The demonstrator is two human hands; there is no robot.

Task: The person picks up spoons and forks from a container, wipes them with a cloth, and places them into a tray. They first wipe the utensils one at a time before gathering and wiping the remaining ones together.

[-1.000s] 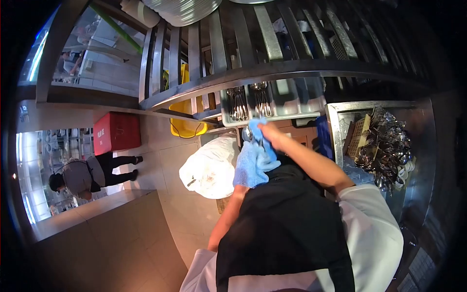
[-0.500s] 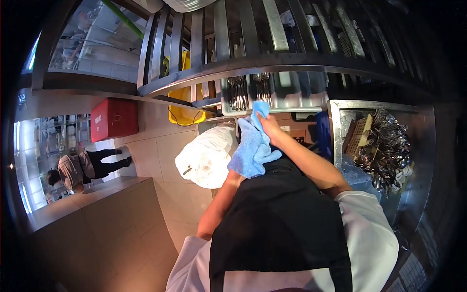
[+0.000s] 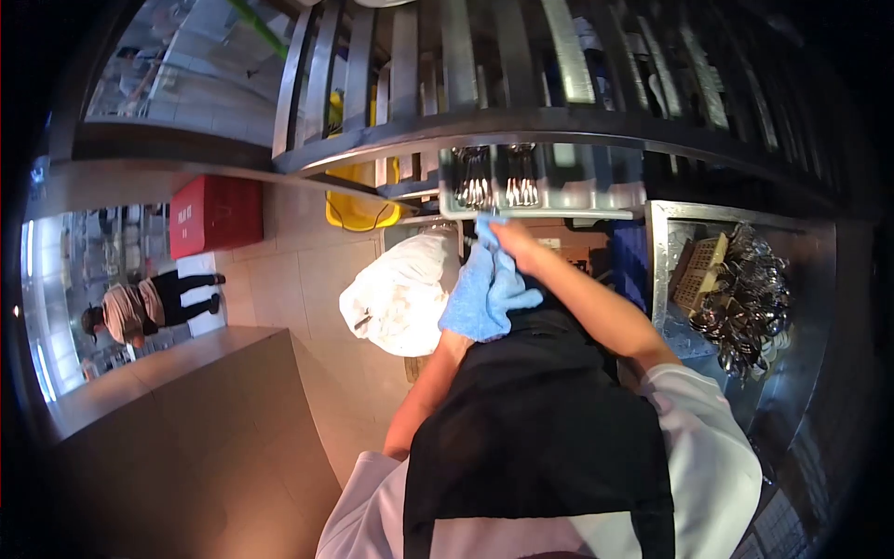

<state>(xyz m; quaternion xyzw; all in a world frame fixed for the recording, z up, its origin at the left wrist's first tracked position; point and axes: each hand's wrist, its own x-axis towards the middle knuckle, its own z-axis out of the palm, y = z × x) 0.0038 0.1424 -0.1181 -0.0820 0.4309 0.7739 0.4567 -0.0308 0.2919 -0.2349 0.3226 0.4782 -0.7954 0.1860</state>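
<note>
A light-blue cloth (image 3: 484, 296) hangs bunched between my two hands in front of the black apron (image 3: 549, 419). Its upper end is pinched by my right hand (image 3: 512, 244), whose fingers are closed on it. My left hand (image 3: 455, 346) goes in under the lower part of the cloth, so its fingers are hidden. Whether something is wrapped inside the cloth cannot be seen. Just beyond my right hand is a grey compartment tray (image 3: 568, 214), with a bundle of forks or spoons (image 3: 473, 189) in one compartment and another bundle (image 3: 521, 189) beside it.
A slatted metal shelf (image 3: 447, 126) runs above the tray. To the right, a metal-rimmed basin (image 3: 659, 252) holds a cutlery heap (image 3: 745, 298) and a tan basket (image 3: 703, 270). A white bag (image 3: 400, 293), yellow bin (image 3: 358, 210) and red box (image 3: 216, 216) stand left; a person (image 3: 140, 307) is farther off.
My right hand has drawn slightly back from the tray, pulling the cloth's upper end down and bunching it tighter. The tray and shelf sit a little farther right in view.
</note>
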